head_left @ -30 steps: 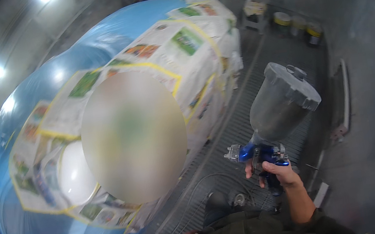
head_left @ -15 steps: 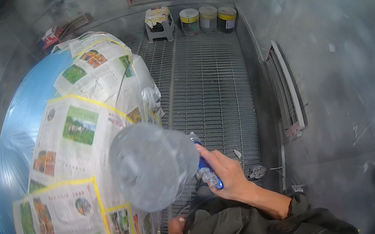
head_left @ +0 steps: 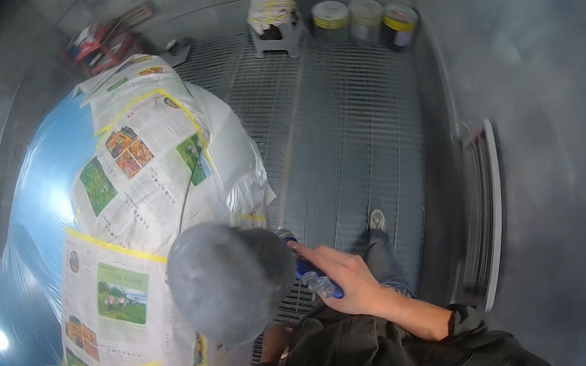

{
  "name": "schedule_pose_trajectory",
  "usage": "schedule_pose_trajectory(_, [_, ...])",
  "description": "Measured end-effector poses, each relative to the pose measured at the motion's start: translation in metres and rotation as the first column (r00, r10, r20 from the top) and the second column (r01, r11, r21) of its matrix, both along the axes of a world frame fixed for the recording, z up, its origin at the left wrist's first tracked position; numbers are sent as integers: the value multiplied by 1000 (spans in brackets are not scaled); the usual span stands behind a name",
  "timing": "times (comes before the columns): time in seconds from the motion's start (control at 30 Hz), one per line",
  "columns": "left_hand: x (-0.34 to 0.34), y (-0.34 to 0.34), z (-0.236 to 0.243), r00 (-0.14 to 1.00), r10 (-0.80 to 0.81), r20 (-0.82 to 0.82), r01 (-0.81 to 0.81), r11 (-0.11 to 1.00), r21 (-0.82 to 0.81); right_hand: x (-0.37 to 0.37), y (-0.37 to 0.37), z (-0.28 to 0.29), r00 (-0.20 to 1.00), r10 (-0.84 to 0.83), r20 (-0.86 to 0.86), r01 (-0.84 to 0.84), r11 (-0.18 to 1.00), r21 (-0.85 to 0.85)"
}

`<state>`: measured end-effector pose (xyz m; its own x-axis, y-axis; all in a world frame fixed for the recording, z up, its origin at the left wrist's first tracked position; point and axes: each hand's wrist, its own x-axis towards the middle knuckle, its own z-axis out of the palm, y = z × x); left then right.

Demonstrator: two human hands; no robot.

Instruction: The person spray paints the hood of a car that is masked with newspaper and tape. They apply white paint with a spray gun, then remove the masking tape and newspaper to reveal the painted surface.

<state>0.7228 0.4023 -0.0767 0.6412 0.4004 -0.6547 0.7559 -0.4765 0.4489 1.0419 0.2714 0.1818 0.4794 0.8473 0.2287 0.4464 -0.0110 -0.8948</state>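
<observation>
My right hand [head_left: 351, 281] grips a blue spray gun [head_left: 314, 275] with silver knobs. Its large grey cup [head_left: 229, 285], blurred, is in front of me over the lower edge of a large covered body [head_left: 68, 188], wrapped in blue plastic film and newspaper sheets [head_left: 122, 195] edged with yellow tape. My left hand [head_left: 277, 339] is low beside the covered body, partly behind the cup; its fingers are hidden.
A grated floor [head_left: 333, 146] runs along the right of the covered body, with my shoe on it. At the back stand a grey stool [head_left: 274, 40], several cans [head_left: 365, 22] and a red rack [head_left: 96, 53]. A long vent [head_left: 482, 214] lines the right wall.
The view has swung from across the covered body to along the walkway, and the spray gun has turned and moved left. A shoe now shows ahead on the grating.
</observation>
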Motion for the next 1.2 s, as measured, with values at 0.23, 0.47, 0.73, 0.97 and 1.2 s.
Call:
schedule_pose_trajectory(0.23, [154, -47, 23, 955, 238, -180, -238, 971, 18, 210, 6, -28, 909, 105, -403, -113, 994, 4])
schedule_pose_trajectory(0.47, [249, -59, 60, 915, 378, -144, -389, 919, -62, 348, 76, 2, 608, 157, -778, -244, 970, 5])
schedule_pose_trajectory(0.73, [313, -35, 10, 819, 563, -110, -565, 825, 19, 410, 167, -48, 541, 281, -793, -454, 891, 6])
schedule_pose_trajectory(0.97, [355, -20, -4, 719, 690, -81, -685, 724, 82, 443, 227, -69, 423, 310, -851, -549, 835, 31])
schedule_pose_trajectory(1.2, [384, -19, -63, 625, 778, -68, -758, 625, 184, 464, 259, -156, 266, 391, -881, -704, 704, 100])
